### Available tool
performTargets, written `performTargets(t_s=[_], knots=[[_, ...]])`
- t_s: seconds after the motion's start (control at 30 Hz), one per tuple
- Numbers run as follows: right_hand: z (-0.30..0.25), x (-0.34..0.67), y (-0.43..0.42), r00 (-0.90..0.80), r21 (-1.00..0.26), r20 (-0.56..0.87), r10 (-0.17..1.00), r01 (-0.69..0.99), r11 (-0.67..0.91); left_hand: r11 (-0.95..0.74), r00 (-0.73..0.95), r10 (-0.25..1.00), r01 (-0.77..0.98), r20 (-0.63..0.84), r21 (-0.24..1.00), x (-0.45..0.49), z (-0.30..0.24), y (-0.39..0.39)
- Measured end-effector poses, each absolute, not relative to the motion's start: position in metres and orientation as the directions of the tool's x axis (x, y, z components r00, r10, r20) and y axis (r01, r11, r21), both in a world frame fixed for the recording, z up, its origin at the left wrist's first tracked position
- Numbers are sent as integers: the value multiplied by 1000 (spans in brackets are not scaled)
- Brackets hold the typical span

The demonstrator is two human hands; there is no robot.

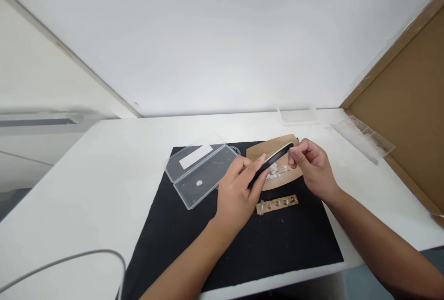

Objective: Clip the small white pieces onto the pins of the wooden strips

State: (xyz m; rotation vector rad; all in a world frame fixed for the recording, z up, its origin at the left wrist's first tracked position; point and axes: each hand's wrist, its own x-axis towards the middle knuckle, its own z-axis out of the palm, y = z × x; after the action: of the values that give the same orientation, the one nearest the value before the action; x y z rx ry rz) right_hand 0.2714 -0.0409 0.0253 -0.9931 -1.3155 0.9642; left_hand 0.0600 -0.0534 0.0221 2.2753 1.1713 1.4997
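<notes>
My left hand [239, 184] is closed around a long black nail file [274, 160] with a pale edge and a rounded end. The file slants up to the right, over a sheet of brown paper [256, 151]. At its far end, my right hand [314, 165] is pinched close to the tip. Whatever sits between those fingertips is too small or hidden to make out. White flakes [275, 170] lie heaped on the paper below the file. Nearer to me is a gold strip [273, 204] bearing several small round metal pieces, with a clear piece at its left end.
A hinged clear plastic case [204, 177] lies opened out on the black mat [180, 244], left of my hands. Clear trays [359, 135] stand at the back right, beside a cardboard panel [402, 105]. A grey cable [69, 257] curves across the front left of the white table.
</notes>
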Motion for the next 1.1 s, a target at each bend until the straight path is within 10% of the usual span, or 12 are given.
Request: performTargets(t_s=[0.33, 1.1], knots=[[13, 266, -32, -78, -232, 855, 512, 826, 513, -503, 191, 864, 287, 466, 815, 69, 32, -65], [20, 252, -26, -88, -407, 719, 689, 751, 520, -501, 136, 865, 275, 483, 821, 72, 29, -65]])
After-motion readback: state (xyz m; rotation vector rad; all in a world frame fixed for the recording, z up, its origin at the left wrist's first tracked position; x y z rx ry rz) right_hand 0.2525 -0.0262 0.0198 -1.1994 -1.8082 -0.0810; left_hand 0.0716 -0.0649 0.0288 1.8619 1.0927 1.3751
